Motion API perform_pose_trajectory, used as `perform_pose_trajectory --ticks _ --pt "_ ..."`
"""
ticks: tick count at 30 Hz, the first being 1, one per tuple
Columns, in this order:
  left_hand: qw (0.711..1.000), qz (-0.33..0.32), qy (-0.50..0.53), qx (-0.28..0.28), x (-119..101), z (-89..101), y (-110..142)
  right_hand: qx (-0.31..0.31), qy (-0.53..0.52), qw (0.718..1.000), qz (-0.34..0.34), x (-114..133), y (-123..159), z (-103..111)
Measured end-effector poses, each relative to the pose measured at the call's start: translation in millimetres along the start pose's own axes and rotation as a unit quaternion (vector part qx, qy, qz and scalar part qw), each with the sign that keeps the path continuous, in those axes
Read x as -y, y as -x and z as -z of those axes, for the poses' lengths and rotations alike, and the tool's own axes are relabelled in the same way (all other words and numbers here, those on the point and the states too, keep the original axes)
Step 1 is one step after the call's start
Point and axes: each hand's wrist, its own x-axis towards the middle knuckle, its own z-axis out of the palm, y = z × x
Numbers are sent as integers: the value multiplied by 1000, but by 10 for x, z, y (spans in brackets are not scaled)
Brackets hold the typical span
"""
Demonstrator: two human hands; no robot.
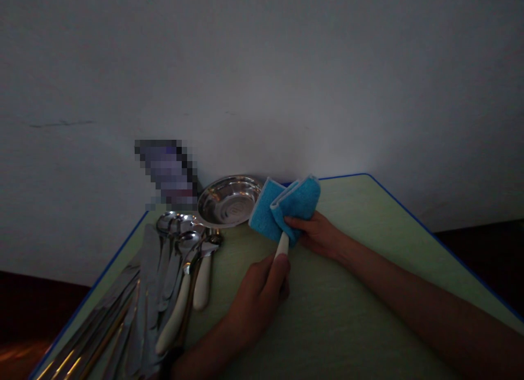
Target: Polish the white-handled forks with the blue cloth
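Observation:
My left hand (262, 292) is closed round the white handle (282, 245) of a utensil. The utensil's head is hidden inside a folded blue cloth (298, 201), so its kind does not show. Pinching the cloth from the right side, my right hand (320, 235) presses it around the upper end of the utensil. Both hands are above the middle of the pale green table (347, 292). Left of my left hand lie several spoons (189, 239), some with white handles.
A shiny metal bowl (229, 200) stands near the wall, just left of the cloth. Several knives and other long metal cutlery (150, 260) cover the table's left side. A blurred, screen-like object (170, 172) leans by the wall (262, 85). Blue edging borders the table.

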Motion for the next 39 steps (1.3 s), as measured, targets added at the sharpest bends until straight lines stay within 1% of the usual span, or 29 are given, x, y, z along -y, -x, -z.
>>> perform_pose_trajectory --ticks 2,6,10,13,15,17,18,20,24,27,29,31,33,35,37,39 --pt "1000 -3 -15 6 8 0 2 -14 -1 1000 12 -5 -3 -10" --pt "999 -16 -30 23 17 5 12 -36 8 998 56 -41 -4 -42" --pt "998 -20 -49 38 4 4 29 -61 11 996 68 -59 6 -83" --pt "996 -28 -60 54 -13 -2 49 -96 -12 994 49 -28 5 -110" --pt "996 -30 -50 61 -20 -6 60 -119 -45 992 15 11 -2 -116" --pt "998 -23 -26 57 -24 -10 62 -123 -82 989 -24 55 -10 -108" --pt "999 -18 -10 49 -26 -11 61 -115 -99 988 -41 77 -12 -99" --pt "999 -11 22 31 -27 -11 53 -80 -129 986 -64 114 -12 -71" --pt "995 -21 101 4 14 0 37 0 -172 983 -67 156 -6 -7" --pt "984 -33 166 -52 73 14 29 20 -189 980 -63 151 -5 26" --pt "980 -33 180 -79 96 20 27 43 -186 979 -67 132 3 37" --pt "986 -33 151 -64 90 21 29 75 -159 982 -75 107 24 38" --pt "994 -32 100 -26 59 20 36 104 -111 984 -88 79 56 33" --pt "998 -26 61 -1 22 19 44 118 -64 985 -105 53 84 27" --pt "999 -24 39 5 -3 19 50 108 -40 988 -103 31 92 25" --pt "999 -23 23 3 -6 18 50 76 -36 994 -74 16 72 29"
